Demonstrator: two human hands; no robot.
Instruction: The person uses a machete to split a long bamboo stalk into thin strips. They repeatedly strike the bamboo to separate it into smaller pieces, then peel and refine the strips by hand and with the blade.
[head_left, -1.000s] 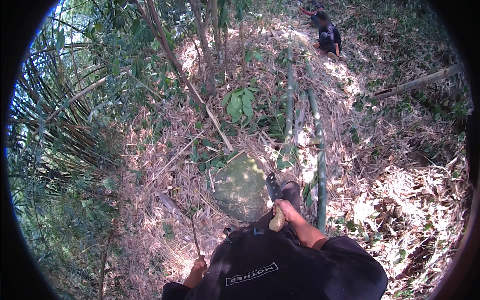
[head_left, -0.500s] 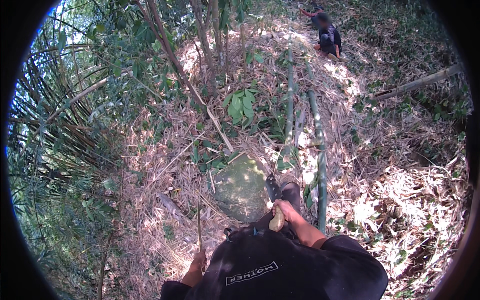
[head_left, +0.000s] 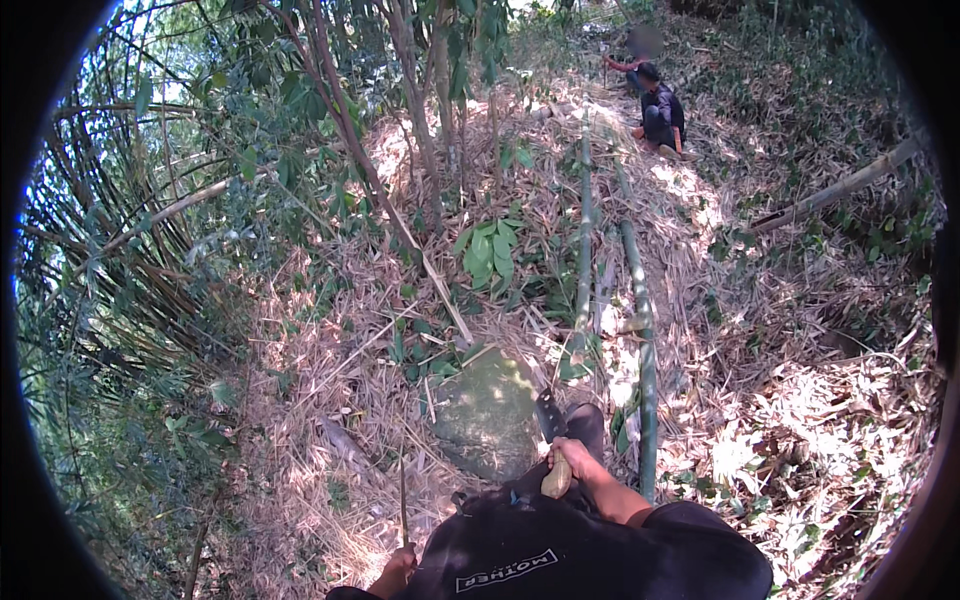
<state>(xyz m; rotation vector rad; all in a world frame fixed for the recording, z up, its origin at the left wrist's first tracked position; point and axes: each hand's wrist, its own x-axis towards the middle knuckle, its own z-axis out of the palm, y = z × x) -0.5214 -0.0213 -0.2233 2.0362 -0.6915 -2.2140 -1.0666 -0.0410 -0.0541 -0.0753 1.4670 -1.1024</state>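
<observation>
My right hand [head_left: 573, 456] is closed round a machete by its pale wooden handle [head_left: 556, 481]. The machete's dark blade [head_left: 547, 412] points away from me, beside my dark trouser leg [head_left: 586, 424]. At the lower left, my left hand [head_left: 401, 561] grips a thin brown stick [head_left: 403, 502] that stands nearly upright; its fingers are partly hard to make out. In front of me lies a large flat mossy stone [head_left: 487, 418], just left of the blade and touched by neither hand.
Two green bamboo poles [head_left: 585, 230] [head_left: 640, 330] run away from me over dry leaf litter. Two people [head_left: 660, 115] crouch at the far end. Slender trunks [head_left: 425, 130] stand ahead, bamboo clumps [head_left: 120, 270] at left, and a fallen pole [head_left: 840, 188] lies at right.
The view has tilted up, so the ground, stone and poles sit lower in the picture and more of the far people shows. Both hands keep their holds.
</observation>
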